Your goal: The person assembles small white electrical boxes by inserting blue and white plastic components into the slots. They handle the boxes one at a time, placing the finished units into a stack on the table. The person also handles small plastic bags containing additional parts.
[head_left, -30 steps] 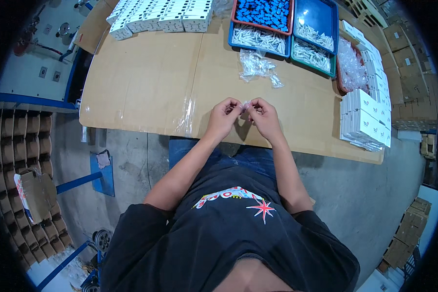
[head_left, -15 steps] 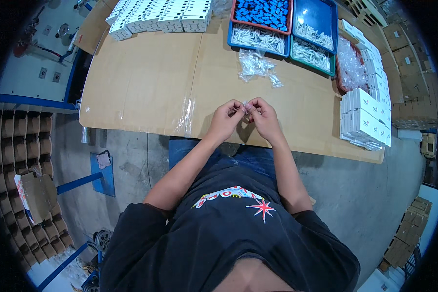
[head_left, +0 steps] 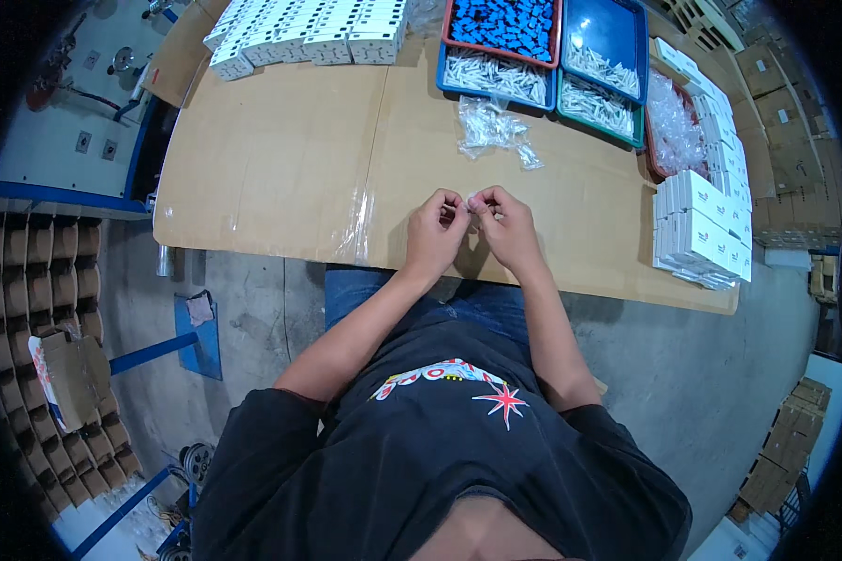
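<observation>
Head view: left hand and right hand pinch one small white piece between fingertips, near the cardboard-covered table's front edge; bare board spreads leftward, crumpled clear plastic bags beyond.

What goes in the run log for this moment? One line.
left hand + right hand: pinch small white part together | over cardboard-covered table | clear bags beyond

We are seeing matt brown cardboard covering the table, with glossy clear tape shining along its seam. Crinkled clear plastic bags are glinting beside smooth plastic trays, while white boxes are looking like smooth paperboard.
</observation>
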The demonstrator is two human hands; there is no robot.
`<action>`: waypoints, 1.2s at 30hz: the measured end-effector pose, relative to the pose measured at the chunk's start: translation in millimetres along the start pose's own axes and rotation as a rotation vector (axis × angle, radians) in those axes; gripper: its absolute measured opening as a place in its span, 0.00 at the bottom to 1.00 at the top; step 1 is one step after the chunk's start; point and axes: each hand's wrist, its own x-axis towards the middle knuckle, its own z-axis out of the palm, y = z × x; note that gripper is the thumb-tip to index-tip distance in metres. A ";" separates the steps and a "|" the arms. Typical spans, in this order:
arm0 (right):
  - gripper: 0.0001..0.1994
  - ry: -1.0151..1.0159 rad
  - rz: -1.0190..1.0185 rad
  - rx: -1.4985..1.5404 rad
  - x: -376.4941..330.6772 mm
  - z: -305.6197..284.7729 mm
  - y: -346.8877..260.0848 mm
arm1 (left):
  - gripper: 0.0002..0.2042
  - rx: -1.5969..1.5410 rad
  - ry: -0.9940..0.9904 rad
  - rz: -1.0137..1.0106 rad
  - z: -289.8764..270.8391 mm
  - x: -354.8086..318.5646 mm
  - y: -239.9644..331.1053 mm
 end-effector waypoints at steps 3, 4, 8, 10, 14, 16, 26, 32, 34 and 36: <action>0.09 -0.035 0.068 0.098 -0.2 -2.8 -2.5 | 0.08 0.003 -0.073 0.037 -4.2 2.3 0.7; 0.09 -0.043 0.072 0.118 -1.4 -1.4 -0.9 | 0.08 -0.016 -0.097 0.033 -5.3 1.9 -0.8; 0.08 -0.079 0.168 0.203 -4.6 -4.0 -6.8 | 0.09 -0.132 -0.172 -0.023 -6.4 2.0 -13.9; 0.07 -0.120 0.164 0.150 -4.1 -6.9 -5.1 | 0.10 -0.163 -0.195 -0.046 -7.2 2.8 -17.9; 0.06 -0.134 0.124 0.115 -3.4 -9.7 -9.1 | 0.10 -0.133 -0.211 -0.028 -10.2 4.1 -19.7; 0.06 -0.132 0.107 0.083 -3.7 -10.9 -6.1 | 0.10 -0.109 -0.209 -0.026 -10.8 4.2 -19.9; 0.06 -0.085 0.103 0.131 -5.0 -8.2 1.6 | 0.09 -0.038 -0.214 0.007 -10.3 2.5 -19.2; 0.05 -0.106 0.078 0.064 -5.7 -12.1 -0.9 | 0.10 -0.194 -0.245 -0.078 -9.6 2.9 -19.0; 0.06 -0.109 0.051 0.086 -6.1 -11.3 0.1 | 0.10 -0.241 -0.253 -0.102 -9.5 4.7 -21.7; 0.06 -0.129 0.071 0.095 -6.1 -12.9 1.4 | 0.10 -0.241 -0.279 -0.124 -12.0 6.2 -22.9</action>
